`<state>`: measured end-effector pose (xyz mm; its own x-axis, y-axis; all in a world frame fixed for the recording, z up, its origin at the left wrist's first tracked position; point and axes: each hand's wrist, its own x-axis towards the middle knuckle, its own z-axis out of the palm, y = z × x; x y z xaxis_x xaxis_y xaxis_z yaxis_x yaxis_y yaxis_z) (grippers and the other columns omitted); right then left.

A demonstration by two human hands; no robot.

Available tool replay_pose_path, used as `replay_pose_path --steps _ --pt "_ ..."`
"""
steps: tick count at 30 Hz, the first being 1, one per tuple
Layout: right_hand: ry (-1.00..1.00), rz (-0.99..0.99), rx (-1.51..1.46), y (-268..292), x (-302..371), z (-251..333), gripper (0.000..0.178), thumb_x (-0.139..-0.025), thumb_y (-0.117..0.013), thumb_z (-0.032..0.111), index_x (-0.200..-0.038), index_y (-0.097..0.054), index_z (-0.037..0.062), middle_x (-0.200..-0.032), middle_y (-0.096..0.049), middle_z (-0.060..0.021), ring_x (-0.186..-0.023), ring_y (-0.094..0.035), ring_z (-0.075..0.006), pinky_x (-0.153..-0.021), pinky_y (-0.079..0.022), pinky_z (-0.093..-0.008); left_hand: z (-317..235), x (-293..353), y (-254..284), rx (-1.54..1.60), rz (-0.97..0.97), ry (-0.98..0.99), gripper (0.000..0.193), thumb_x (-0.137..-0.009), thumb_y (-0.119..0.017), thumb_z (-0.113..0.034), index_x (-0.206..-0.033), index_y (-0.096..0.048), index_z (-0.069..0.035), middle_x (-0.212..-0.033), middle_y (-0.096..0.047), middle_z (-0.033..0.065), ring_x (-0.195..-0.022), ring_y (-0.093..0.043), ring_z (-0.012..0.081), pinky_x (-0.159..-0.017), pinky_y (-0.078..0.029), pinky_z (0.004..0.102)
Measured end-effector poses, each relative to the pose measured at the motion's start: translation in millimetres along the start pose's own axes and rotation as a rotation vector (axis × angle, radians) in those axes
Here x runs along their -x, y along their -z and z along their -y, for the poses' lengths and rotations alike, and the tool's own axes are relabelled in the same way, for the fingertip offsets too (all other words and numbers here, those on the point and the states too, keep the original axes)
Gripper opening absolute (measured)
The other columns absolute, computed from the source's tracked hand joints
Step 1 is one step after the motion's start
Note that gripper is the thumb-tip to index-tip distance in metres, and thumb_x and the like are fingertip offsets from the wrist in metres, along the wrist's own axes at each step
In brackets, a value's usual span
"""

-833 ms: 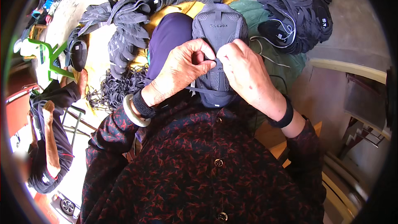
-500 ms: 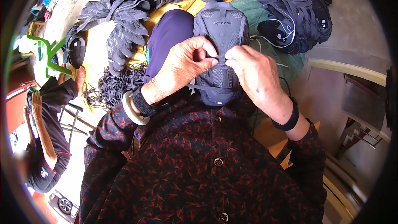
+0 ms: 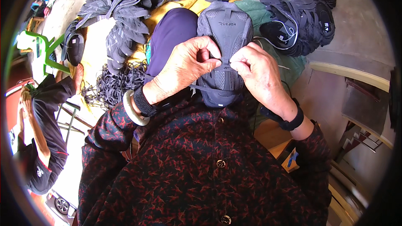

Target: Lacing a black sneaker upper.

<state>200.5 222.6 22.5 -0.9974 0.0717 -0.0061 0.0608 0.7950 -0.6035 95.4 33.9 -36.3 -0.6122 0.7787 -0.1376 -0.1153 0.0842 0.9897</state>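
Observation:
A dark grey shoe upper (image 3: pixel 226 37) with mesh sides and a tongue loop lies upright on my lap, its toe toward my body. My left hand (image 3: pixel 184 62) comes over it from the left, thumb and forefinger pinched at its middle. Facing it, my right hand (image 3: pixel 260 74) has its fingers curled and closed just right of the same spot. Whatever is between either set of fingertips is too small to make out. A dark strap crosses the upper below my left hand. My purple trouser knee (image 3: pixel 173 27) is to the left.
Curved rows of dark shoe uppers (image 3: pixel 127 27) lie at the far left, with another heap (image 3: pixel 301 16) at the far right. A tangle of black laces (image 3: pixel 117 84) sits left of my lap. A green stool (image 3: pixel 48 50) and a seated person (image 3: pixel 46 138) are farther left.
My right hand has shifted slightly right, widening the gap between my hands. My left hand keeps its pinch. The person at left has moved their hands and arms.

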Motion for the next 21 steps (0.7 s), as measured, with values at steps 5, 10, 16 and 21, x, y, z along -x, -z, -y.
replay_pose_path --steps 5,10,16,21 --pt "-0.065 -0.008 -0.053 -5 -1 5 0.007 -0.09 -0.065 0.011 -0.087 -0.062 0.0059 -0.085 -0.059 -0.0113 -0.078 -0.064 -0.0346 -0.07 -0.052 -0.0435 -3 -1 0 -0.063 -0.004 -0.004 0.013 -0.089 -0.076 -0.001 -0.097 -0.068 -0.009 -0.073 -0.047 -0.0103 -0.065 -0.042 -0.0011 -0.056 -0.037 0.0179" --pt "0.024 0.021 0.011 -1 -3 6 0.006 -0.092 -0.064 0.011 -0.089 -0.062 0.0061 -0.089 -0.062 -0.0117 -0.079 -0.065 -0.0343 -0.069 -0.052 -0.0437 -1 1 5 -0.036 0.021 0.004 0.015 -0.089 -0.076 0.0 -0.099 -0.069 -0.008 -0.074 -0.047 -0.01 -0.067 -0.042 -0.0009 -0.057 -0.037 0.018" --pt "0.034 -0.108 0.055 -10 -2 13 0.028 -0.085 -0.072 0.004 -0.105 -0.053 0.0089 -0.081 -0.066 -0.0088 -0.077 -0.068 -0.0345 -0.069 -0.053 -0.0441 1 0 3 -0.029 0.034 -0.023 0.017 -0.088 -0.077 -0.001 -0.101 -0.07 -0.008 -0.079 -0.048 -0.0082 -0.072 -0.045 0.0006 -0.061 -0.04 0.0188" --pt "-0.018 -0.135 -0.067 -15 0 4 0.026 -0.085 -0.072 0.006 -0.103 -0.053 0.0082 -0.083 -0.067 -0.0099 -0.075 -0.068 -0.0345 -0.068 -0.053 -0.0442 -9 3 0 -0.274 -0.037 -0.172 0.017 -0.085 -0.079 -0.001 -0.099 -0.071 -0.006 -0.079 -0.05 -0.0035 -0.072 -0.048 0.0045 -0.063 -0.043 0.0221"
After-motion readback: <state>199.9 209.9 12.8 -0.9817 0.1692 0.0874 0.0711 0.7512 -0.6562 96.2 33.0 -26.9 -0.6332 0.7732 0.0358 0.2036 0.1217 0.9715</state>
